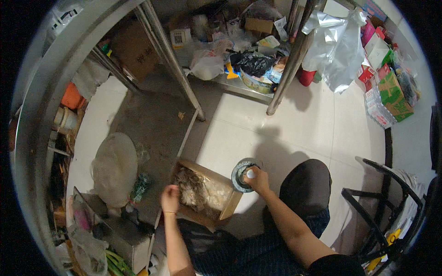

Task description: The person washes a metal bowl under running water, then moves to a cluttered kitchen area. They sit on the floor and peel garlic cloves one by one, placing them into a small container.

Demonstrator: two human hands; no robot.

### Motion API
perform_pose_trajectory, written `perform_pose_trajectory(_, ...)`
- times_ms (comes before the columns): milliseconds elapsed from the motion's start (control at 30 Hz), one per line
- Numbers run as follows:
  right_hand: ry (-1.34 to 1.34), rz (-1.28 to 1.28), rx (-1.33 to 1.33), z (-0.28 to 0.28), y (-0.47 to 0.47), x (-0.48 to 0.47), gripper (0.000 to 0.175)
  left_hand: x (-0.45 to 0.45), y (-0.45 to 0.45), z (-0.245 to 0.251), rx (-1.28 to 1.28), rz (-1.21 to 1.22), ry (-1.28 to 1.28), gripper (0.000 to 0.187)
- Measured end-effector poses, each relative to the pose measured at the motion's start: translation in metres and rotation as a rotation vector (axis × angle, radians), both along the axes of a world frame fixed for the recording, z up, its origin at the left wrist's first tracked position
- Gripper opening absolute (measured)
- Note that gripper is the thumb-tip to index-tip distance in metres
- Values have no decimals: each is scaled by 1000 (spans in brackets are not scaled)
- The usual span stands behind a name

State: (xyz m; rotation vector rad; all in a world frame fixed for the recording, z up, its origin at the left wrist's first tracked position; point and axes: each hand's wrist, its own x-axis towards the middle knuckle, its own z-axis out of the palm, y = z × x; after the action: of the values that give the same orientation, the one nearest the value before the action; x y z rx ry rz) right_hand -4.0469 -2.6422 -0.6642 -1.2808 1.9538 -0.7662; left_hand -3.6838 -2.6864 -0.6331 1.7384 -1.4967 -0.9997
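Note:
My right hand is closed round a pale pestle, which stands in a grey stone mortar on the tiled floor. Left of the mortar, an open cardboard box holds dark and pale dry bits, too unclear to name. My left hand is at the box's left edge, its fingers bent; whether it touches the box or holds something small cannot be told.
Metal table legs rise ahead. A low metal shelf bears bags and packets. Silver plastic bag hangs at right, near cartons. A black-framed chair stands right; a pale round lid-like thing lies left.

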Motion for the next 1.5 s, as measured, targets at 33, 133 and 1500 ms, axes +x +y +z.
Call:
perform_pose_trajectory(33,31,-35,-83,-1,0,1,35,-29,8,-2,31,-39,89,8)
perform_pose_trajectory(133,48,-47,-177,-2,1,3,35,-113,34,-18,179,-419,-140,25)
perform_pose_trajectory(1500,57,-39,-117,-2,-3,0,37,-191,69,-87,1346,-31,1325,58)
